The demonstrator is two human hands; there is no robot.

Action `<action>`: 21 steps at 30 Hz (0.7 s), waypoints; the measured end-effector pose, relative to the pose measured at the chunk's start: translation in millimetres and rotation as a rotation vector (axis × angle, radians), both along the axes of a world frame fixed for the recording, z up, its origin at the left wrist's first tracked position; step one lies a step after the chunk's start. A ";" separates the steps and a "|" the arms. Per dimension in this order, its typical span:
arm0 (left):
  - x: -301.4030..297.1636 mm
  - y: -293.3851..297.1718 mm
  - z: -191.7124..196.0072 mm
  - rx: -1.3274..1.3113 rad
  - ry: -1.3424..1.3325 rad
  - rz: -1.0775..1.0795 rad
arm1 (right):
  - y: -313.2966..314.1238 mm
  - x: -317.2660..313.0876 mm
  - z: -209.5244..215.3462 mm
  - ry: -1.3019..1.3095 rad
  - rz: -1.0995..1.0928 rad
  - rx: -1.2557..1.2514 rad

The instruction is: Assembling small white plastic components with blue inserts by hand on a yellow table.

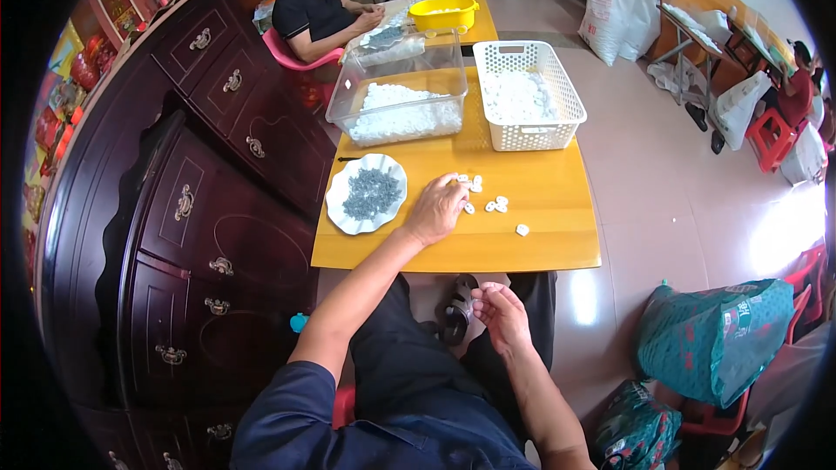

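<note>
My left hand [437, 210] rests on the wooden table with its fingers bent together among small white plastic pieces [476, 184]. Its fingertips touch or nearly touch the closest ones; whether it grips one is hidden. My right hand [502, 318] is raised over my lap, just off the table's near edge, with thumb and fingers pinched. Whatever sits in that pinch is too small to make out. More white pieces [497, 204] lie to the right of my left hand, and a single one [522, 230] lies nearer the edge. A scalloped white plate [340, 218] of small dark grey parts stands to the left.
Behind these stand a clear plastic bin [348, 104] and a white perforated basket [533, 137], both holding white pieces. A co-worker [306, 13] sits farther back beside a yellow basin [444, 19]. Dark cabinets [209, 200] line the left; teal bags [714, 339] are at right.
</note>
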State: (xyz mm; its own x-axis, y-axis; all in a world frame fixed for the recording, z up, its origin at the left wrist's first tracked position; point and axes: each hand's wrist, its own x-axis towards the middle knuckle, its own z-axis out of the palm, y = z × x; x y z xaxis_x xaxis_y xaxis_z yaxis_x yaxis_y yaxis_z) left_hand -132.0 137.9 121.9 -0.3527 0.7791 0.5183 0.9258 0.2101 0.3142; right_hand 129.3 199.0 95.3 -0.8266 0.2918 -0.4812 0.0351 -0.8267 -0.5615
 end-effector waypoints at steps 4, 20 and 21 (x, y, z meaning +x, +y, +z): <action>-3.9 -7.6 3.3 -0.045 0.037 -0.005 | -3.1 -0.8 -0.4 0.006 0.007 0.003; 79.5 -87.8 10.4 0.038 -0.166 0.046 | -11.7 -7.1 -5.5 -0.015 0.035 0.036; 79.5 -88.0 11.4 0.062 -0.199 0.044 | -11.5 -8.4 -6.5 -0.021 0.034 0.037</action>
